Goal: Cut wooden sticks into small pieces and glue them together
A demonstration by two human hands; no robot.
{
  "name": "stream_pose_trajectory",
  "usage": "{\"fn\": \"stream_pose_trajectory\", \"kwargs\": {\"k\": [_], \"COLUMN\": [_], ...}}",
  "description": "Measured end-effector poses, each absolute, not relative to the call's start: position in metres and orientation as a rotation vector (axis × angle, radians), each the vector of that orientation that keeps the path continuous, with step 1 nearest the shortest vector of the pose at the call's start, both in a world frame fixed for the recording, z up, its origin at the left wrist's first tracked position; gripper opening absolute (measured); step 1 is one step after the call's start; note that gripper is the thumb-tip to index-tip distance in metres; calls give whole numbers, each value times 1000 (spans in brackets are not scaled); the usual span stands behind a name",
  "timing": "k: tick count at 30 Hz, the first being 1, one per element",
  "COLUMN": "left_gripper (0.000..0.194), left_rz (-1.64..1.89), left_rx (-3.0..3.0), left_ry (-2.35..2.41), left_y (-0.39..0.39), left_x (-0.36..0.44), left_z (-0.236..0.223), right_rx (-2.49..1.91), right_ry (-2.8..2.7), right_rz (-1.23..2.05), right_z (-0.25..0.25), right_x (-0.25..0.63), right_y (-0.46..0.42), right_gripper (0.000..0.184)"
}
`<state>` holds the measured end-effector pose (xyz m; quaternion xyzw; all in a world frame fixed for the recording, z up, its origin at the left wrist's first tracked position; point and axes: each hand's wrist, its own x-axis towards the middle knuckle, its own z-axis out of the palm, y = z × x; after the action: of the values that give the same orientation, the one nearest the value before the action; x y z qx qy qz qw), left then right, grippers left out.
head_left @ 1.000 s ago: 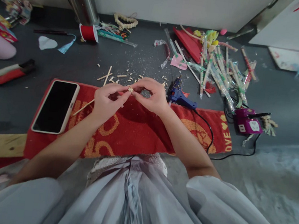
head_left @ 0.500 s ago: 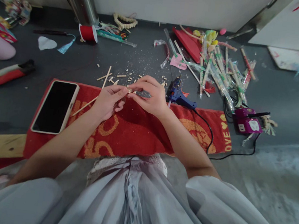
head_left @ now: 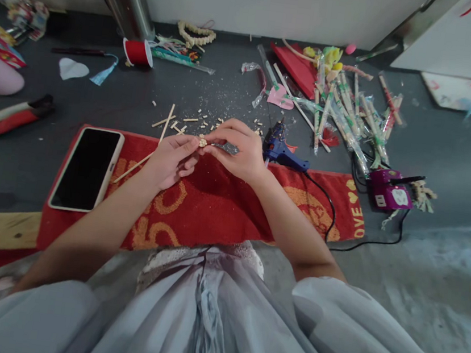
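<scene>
A small pale cluster of short wooden stick pieces [head_left: 202, 142] is pinched between my two hands, above the far edge of the red towel [head_left: 214, 208]. My left hand [head_left: 173, 160] grips it from the left with thumb and forefinger, the other fingers curled. From the right, the fingertips of my right hand [head_left: 239, 149] close on the same cluster. Just beyond my hands, several cut wooden bits [head_left: 191, 119] and pale crumbs lie on the dark tabletop. A thin wooden stick [head_left: 136, 167] rests partly on the towel, its middle hidden behind my left hand.
Right of my hands lies a blue hot glue gun [head_left: 285, 153], its black cord running to a purple power socket [head_left: 389, 190]. A phone [head_left: 87, 170] rests on the towel's left end. Wrapped sticks [head_left: 350, 113] pile up at the back right; red-handled pliers [head_left: 11, 116] lie far left.
The small wooden cluster has turned slightly, and more of it shows between my fingertips. My right hand has shifted a little; the things around stay put.
</scene>
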<state>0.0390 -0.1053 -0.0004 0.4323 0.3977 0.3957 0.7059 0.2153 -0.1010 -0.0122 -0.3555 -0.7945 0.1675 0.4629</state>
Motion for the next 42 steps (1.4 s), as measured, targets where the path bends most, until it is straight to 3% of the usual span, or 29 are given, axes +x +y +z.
{"fn": "stream_pose_trajectory", "kwargs": {"k": [10, 15, 18, 22, 42], "left_gripper": [27, 24, 23, 21, 33], "left_rz": [892, 892, 940, 1075, 1137], "left_rx": [861, 841, 900, 1092, 1324], "left_ry": [882, 893, 981, 1097, 1072], "left_y": [-103, -104, -103, -101, -102], "left_x": [37, 37, 39, 41, 36], "left_z": [-1, 3, 1, -8, -18], "right_rx": [-881, -1085, -1148, -1047, -925], "right_ry": [-2002, -1964, -1965, -2034, -2027], "right_rz": [276, 224, 250, 317, 282], "right_z": [-15, -18, -18, -13, -16], "right_x": [221, 227, 228, 224, 212], "right_y": [-95, -91, -91, -96, -101], "right_gripper": [16, 17, 7, 19, 17]}}
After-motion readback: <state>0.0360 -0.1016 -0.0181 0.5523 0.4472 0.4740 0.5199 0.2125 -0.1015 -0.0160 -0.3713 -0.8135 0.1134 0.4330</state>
